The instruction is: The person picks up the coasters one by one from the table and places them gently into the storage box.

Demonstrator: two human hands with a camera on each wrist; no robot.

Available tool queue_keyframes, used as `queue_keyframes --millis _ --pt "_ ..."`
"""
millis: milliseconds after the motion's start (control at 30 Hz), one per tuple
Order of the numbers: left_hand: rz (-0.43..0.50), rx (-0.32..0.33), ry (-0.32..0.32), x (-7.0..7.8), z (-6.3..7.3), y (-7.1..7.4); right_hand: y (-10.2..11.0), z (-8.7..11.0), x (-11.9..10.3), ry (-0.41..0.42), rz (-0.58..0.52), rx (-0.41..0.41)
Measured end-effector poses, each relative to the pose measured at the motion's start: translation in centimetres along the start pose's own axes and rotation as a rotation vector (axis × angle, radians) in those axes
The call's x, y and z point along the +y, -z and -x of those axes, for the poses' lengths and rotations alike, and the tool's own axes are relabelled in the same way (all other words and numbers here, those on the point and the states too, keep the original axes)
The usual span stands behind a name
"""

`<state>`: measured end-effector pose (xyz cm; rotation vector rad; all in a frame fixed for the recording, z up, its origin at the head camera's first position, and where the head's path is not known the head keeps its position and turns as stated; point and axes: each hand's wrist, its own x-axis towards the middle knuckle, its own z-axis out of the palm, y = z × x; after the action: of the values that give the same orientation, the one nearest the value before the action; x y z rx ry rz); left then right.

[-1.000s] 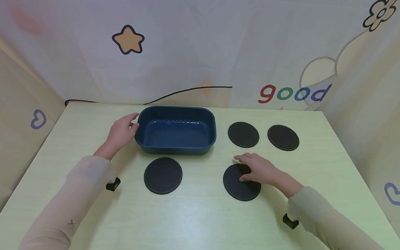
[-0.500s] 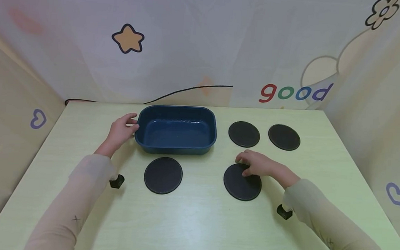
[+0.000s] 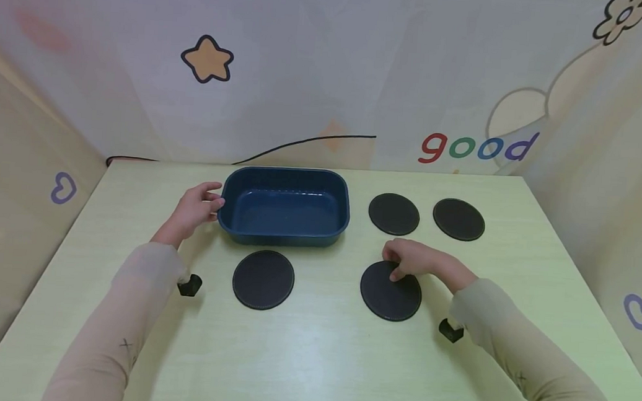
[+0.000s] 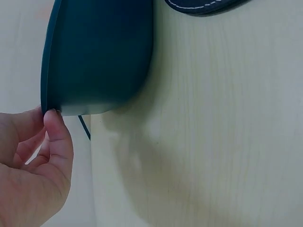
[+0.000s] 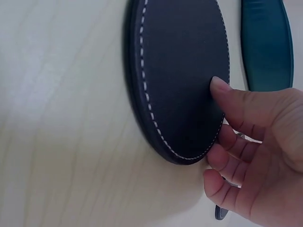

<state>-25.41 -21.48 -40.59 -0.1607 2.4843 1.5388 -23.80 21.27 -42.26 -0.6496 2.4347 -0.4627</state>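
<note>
A deep blue rectangular baking dish [image 3: 281,239] stands at the back of the table. My left hand [image 3: 193,209] is at its left end; in the left wrist view, thumb and forefinger pinch the rim of the dish [image 4: 99,52]. A round black coaster [image 3: 389,301] with white edge stitching lies right of the middle. My right hand [image 3: 414,258] holds its far right edge. In the right wrist view the thumb presses on top of the coaster [image 5: 182,66], while the other fingers curl at its edge, their tips partly hidden.
Another black coaster [image 3: 263,280] lies in front of the dish. Two more, a back coaster [image 3: 394,214] and a far right coaster [image 3: 459,219], lie right of the dish. A printed curtain [image 3: 308,69] hangs behind the pale table [image 3: 298,360].
My right hand's fingers have curled in from a spread pose, the thumb drawing closer to the coaster's far edge. The left fingers have closed in on the dish's rim. Dish and coasters stay put.
</note>
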Motion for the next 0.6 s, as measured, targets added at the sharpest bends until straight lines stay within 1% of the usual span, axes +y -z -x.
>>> queue_keyframes --millis 167,333,500,600 --pt "0.002 -0.013 0.01 0.2 0.0 0.0 0.1 -0.1 0.0 -0.032 -0.008 -0.02" --pt "0.014 -0.02 0.017 0.2 0.0 -0.1 0.4 0.2 -0.2 -0.018 -0.015 -0.026" --pt "0.017 -0.011 0.031 0.3 0.0 -0.2 0.8 0.7 -0.3 -0.026 -0.054 -0.025" --pt "0.015 -0.006 0.037 0.3 0.1 -0.2 1.1 1.0 -0.2 -0.016 -0.08 -0.029"
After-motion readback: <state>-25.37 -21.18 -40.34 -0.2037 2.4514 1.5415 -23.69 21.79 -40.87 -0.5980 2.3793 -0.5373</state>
